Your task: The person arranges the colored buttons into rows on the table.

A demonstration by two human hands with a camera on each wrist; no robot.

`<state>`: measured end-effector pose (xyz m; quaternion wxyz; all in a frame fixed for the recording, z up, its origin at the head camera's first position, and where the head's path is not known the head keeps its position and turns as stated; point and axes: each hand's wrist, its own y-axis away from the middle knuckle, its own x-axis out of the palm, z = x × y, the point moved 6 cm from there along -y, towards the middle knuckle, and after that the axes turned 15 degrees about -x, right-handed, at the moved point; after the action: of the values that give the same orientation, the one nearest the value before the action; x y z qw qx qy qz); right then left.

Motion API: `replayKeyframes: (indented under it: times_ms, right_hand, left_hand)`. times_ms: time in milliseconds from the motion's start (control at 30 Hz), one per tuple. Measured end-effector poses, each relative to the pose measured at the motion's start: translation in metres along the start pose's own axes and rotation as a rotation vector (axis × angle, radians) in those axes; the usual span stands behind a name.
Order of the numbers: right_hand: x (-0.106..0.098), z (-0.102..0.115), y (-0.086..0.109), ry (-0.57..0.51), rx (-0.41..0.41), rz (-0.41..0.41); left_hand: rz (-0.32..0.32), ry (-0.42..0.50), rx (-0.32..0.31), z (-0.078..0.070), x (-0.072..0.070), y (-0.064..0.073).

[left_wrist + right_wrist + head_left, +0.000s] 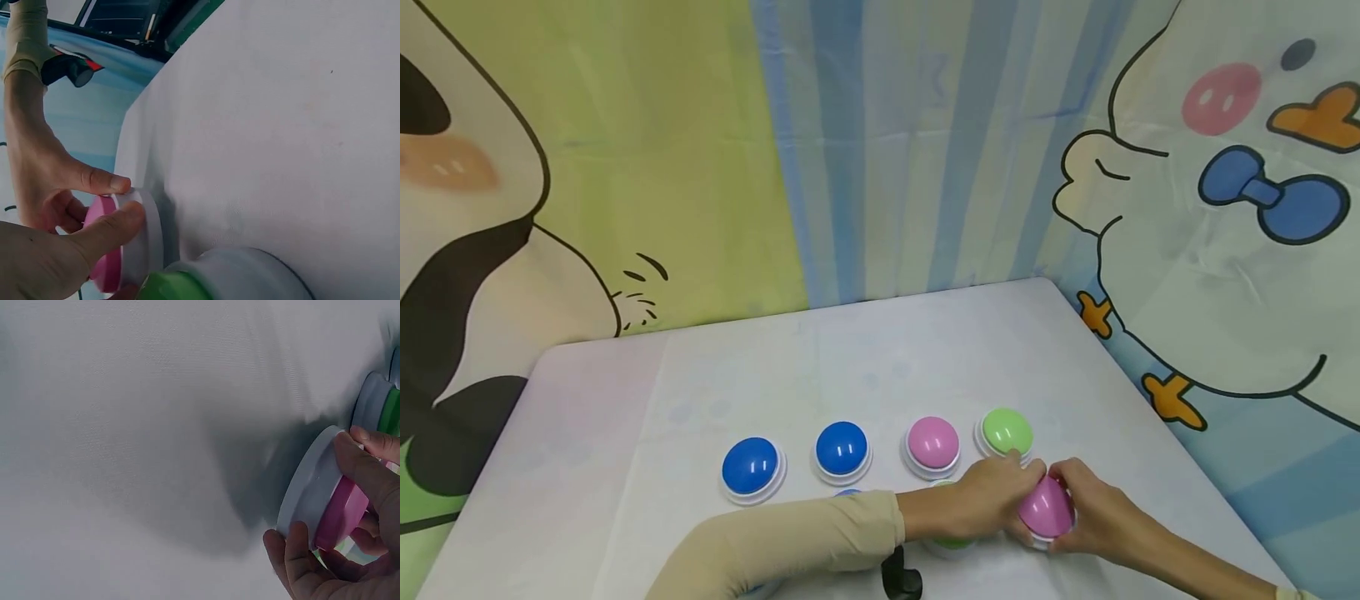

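Both hands hold a push button with a pink dome and white base between them, at the right of the group in the head view. My left hand grips its left side; my right hand grips its right side, fingers and thumb around the base. In the right wrist view the white base is tilted, its edge near the table. A green-domed button lies close by in the left wrist view. Behind the hands stands another green button, with a second pink button to its left.
Two blue buttons stand farther left on the white table. The left forearm sleeve partly hides more buttons. A black wrist-worn device shows below it. Cartoon-printed curtains border the table.
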<state>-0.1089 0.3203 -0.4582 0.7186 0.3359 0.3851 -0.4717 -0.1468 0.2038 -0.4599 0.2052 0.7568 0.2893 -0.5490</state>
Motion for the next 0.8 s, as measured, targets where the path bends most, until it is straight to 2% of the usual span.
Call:
replayKeyframes:
  times_ms: [200, 400, 533, 633, 700, 733, 800]
  right_hand:
    - [0.007, -0.001, -0.003, 0.054, -0.003, 0.041]
    - [0.004, -0.002, -0.010, 0.187, -0.043, 0.083]
    - [0.007, -0.007, -0.010, 0.201, -0.020, 0.145]
    - [0.009, -0.012, -0.005, 0.194, 0.012, 0.206]
    - [0.007, -0.015, -0.001, 0.202, 0.031, 0.241]
    - [0.004, -0.017, 0.001, 0.210, 0.051, 0.251]
    - [-0.005, -0.020, 0.005, 0.229, 0.069, 0.238]
  left_hand:
    - [0.001, -0.091, -0.051, -0.003, 0.005, 0.002]
    - [-0.020, -0.175, -0.096, -0.005, 0.005, -0.004]
    - [-0.025, -0.169, -0.079, -0.004, 0.002, 0.000]
    - [-0.018, -0.091, -0.038, 0.007, -0.012, 0.014]
    - [-0.049, -0.015, -0.009, 0.020, -0.030, 0.027]
    - [-0.074, 0.028, 0.002, 0.028, -0.041, 0.034]
    - [-0.166, 0.113, 0.006, 0.049, -0.064, 0.049]
